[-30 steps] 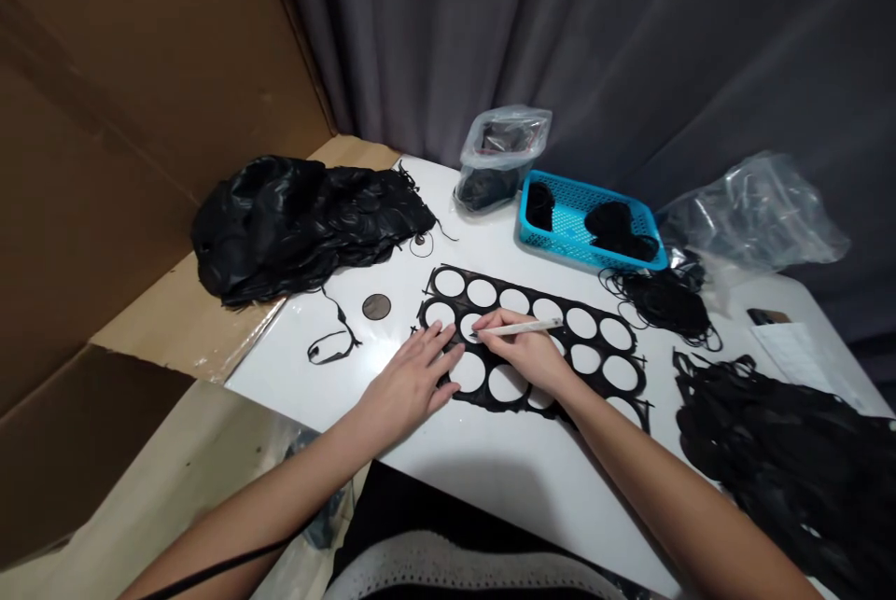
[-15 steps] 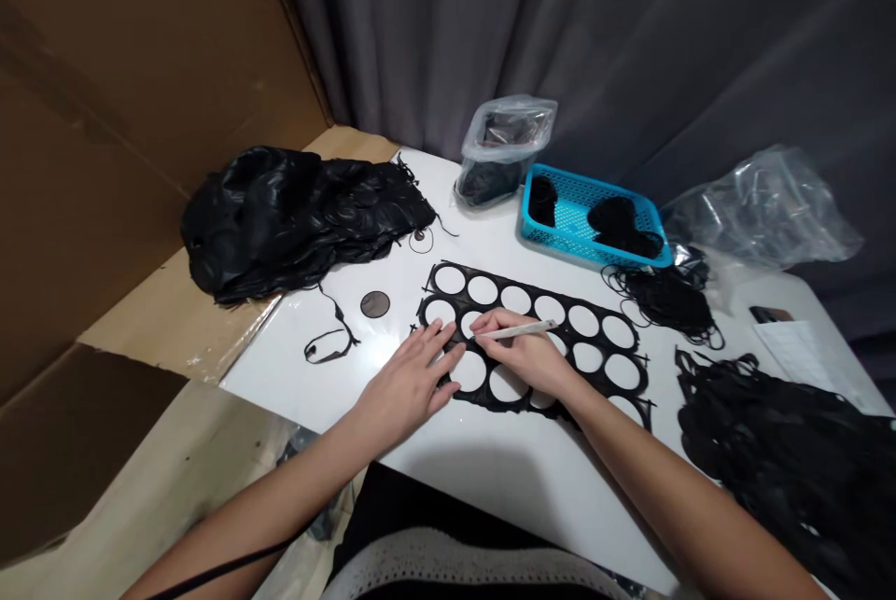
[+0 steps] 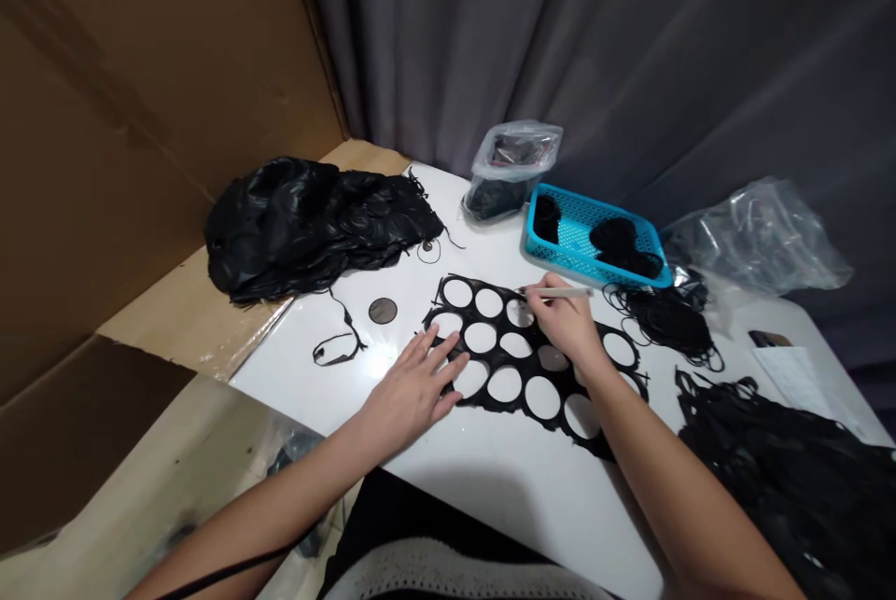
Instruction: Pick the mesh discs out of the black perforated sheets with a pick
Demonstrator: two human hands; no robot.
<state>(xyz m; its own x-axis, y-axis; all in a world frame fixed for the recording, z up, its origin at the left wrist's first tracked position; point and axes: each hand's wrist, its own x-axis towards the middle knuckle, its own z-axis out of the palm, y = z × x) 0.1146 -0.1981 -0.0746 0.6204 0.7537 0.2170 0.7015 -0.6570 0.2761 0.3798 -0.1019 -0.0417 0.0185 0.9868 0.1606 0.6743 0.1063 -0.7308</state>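
A black perforated sheet (image 3: 534,364) with rows of large round holes lies flat on the white table. My left hand (image 3: 413,383) rests on its left edge, palm down with fingers spread. In my right hand (image 3: 564,315) is a slim white pen-like tool (image 3: 572,292), pinched near its tip. That tip touches or hovers over the sheet's far edge, by a hole in the back row; which, I cannot tell. To the left of the sheet lies a dark, thin round disc (image 3: 383,311), and beyond it a loop of black scrap (image 3: 336,348).
A heap of black sheets (image 3: 315,217) sits at the back left. Behind the sheet stand a clear bag (image 3: 514,166) and a blue basket (image 3: 595,269) holding black pieces. Black cords (image 3: 668,320), black scraps (image 3: 777,469) and a clear plastic bag (image 3: 763,236) lie on the right.
My right hand has moved right and away from me with the white tool, from the middle row to the far edge. My left hand stays on the sheet. The view has tilted slightly.
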